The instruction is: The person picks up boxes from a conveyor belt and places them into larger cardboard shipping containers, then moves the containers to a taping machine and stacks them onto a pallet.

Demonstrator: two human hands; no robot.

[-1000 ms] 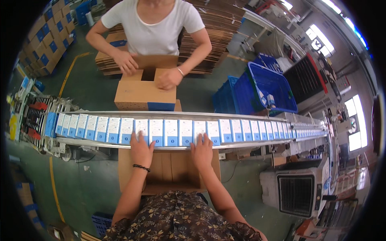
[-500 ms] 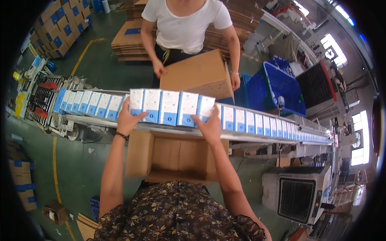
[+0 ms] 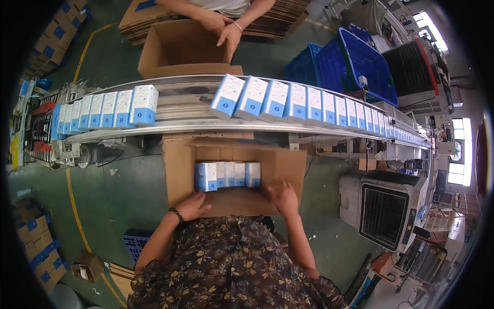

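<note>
Close in front of me stands an open cardboard carton, its flaps spread. Several white-and-blue packs stand in a row inside it. At the carton's near left corner is my left hand, fingers stretched out and nothing in them. My right hand is over the right side of the same carton, fingers apart, also holding nothing. Beyond the carton, a conveyor carries more of these packs: an upright group on the left and a long row on the right, its first few leaning.
Across the conveyor, a co-worker's hands are at another open carton. Blue plastic crates stand behind the conveyor at right. A boxy machine with a dark grille is on the right; stacked cartons are at left.
My hands have come down from the conveyor, where they pressed a row of packs between them, and let go. Packs now stand in my carton. The co-worker's carton has turned, showing its opening.
</note>
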